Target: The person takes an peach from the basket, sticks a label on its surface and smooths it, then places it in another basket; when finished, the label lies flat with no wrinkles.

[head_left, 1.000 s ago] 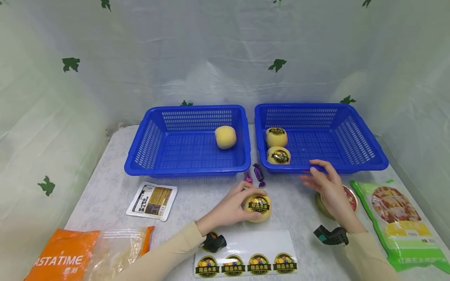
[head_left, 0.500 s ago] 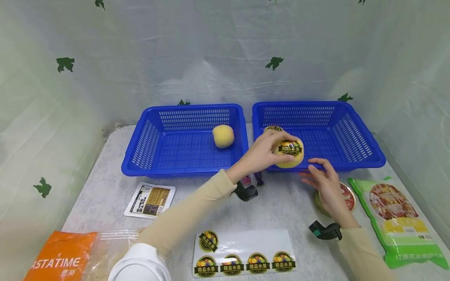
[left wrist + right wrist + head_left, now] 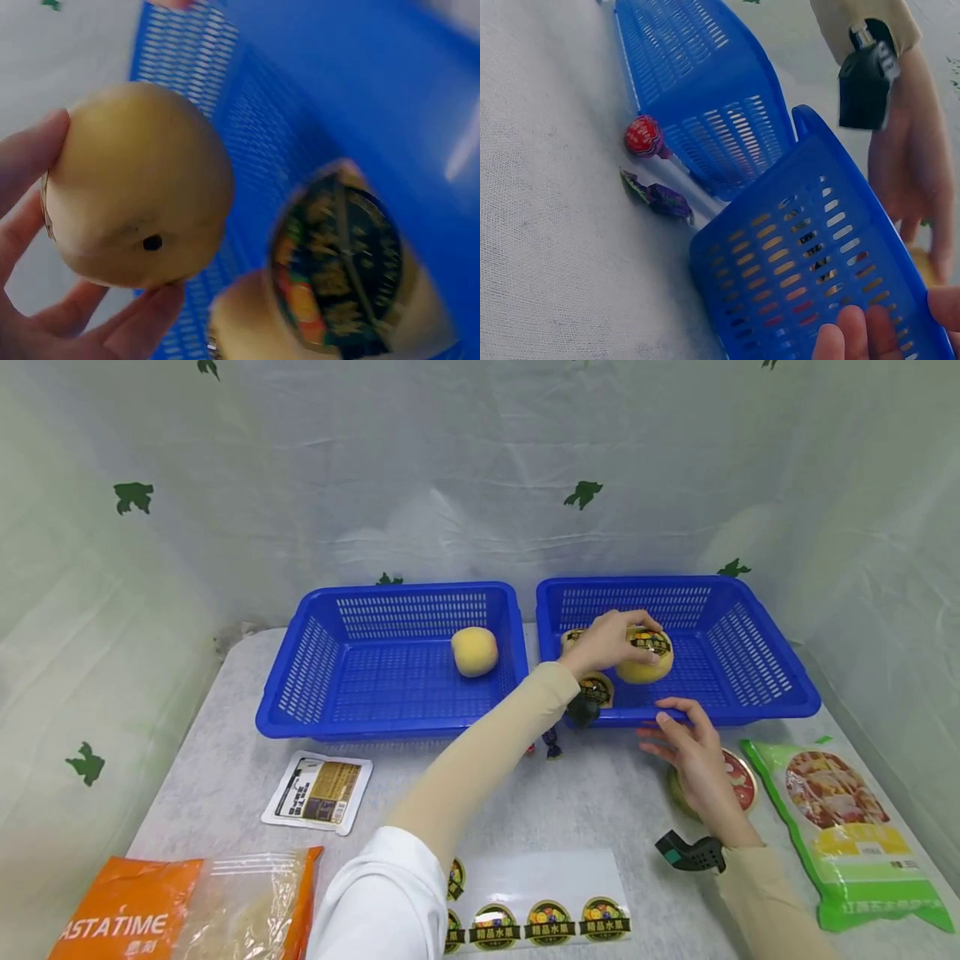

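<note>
In the head view my left hand (image 3: 609,642) holds a yellow apple (image 3: 643,672) with a round black fruit label over the right blue basket (image 3: 757,714). The left wrist view shows the thumb and fingers around the apple, its small dark hollow facing the camera. Beside it in that basket are two more labelled apples; the nearer apple (image 3: 597,687) is partly covered by the wrist camera, the farther apple (image 3: 572,637) by the hand. My right hand (image 3: 701,768) rests at the basket's front rim, fingers spread, several fingertips (image 3: 851,330) by its outer wall.
The left blue basket (image 3: 390,727) holds one unlabelled apple (image 3: 474,652). A label sheet (image 3: 555,877) lies in front. Around it are a white food pack (image 3: 318,792), an orange bag (image 3: 127,906), a round tin (image 3: 738,781), a green bag (image 3: 862,827), a red lollipop (image 3: 643,136) and a purple candy (image 3: 664,201).
My left hand has carried the labelled apple from the table, up and right, over the rim into the space of the right basket. The right hand has stayed at the rim.
</note>
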Demonstrator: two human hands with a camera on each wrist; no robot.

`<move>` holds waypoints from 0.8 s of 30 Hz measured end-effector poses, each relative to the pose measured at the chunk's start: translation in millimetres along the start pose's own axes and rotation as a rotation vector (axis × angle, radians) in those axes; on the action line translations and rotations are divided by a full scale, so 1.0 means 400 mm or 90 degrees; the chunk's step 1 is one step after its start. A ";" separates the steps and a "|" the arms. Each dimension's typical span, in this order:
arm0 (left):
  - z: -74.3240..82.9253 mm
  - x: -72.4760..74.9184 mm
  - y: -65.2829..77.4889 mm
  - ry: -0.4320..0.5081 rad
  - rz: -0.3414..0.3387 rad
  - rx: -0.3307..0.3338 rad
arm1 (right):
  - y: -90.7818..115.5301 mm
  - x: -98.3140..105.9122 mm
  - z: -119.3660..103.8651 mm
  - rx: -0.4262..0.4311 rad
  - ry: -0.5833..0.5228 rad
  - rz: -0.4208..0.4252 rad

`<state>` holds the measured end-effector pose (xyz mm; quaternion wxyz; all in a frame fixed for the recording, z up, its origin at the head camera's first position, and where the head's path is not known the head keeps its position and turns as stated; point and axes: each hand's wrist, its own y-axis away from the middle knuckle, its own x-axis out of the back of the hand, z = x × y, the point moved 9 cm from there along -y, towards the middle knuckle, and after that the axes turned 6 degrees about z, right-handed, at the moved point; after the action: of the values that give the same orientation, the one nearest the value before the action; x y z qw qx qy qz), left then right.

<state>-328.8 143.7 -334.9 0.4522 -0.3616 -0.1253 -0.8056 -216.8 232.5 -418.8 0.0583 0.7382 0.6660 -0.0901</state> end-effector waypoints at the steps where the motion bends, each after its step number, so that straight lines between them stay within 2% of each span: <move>1: -0.002 -0.009 -0.003 -0.013 -0.010 -0.003 | -0.001 0.000 0.001 0.000 -0.002 0.000; 7: -0.007 -0.072 0.002 -0.093 -0.074 -0.002 | -0.003 0.004 0.004 -0.001 -0.007 0.004; 11: -0.030 -0.113 0.021 -0.172 -0.113 0.042 | -0.001 0.001 0.004 -0.001 -0.009 0.014; 15: -0.060 -0.126 0.038 -0.224 -0.127 0.080 | -0.001 -0.002 0.009 -0.005 -0.004 0.018; 17: -0.062 -0.122 0.042 -0.210 -0.124 0.073 | -0.001 0.000 0.009 -0.004 -0.005 0.019; 20: -0.046 -0.101 0.052 -0.135 -0.114 0.038 | 0.001 0.003 0.005 0.003 -0.004 0.018; 24: -0.019 -0.042 0.081 -0.020 -0.074 -0.020 | -0.005 0.014 0.013 0.015 0.006 0.012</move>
<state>-300.1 132.4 -356.1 0.3969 -0.3730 -0.1405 -0.8268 -218.4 236.9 -425.0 0.0472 0.7454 0.6583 -0.0942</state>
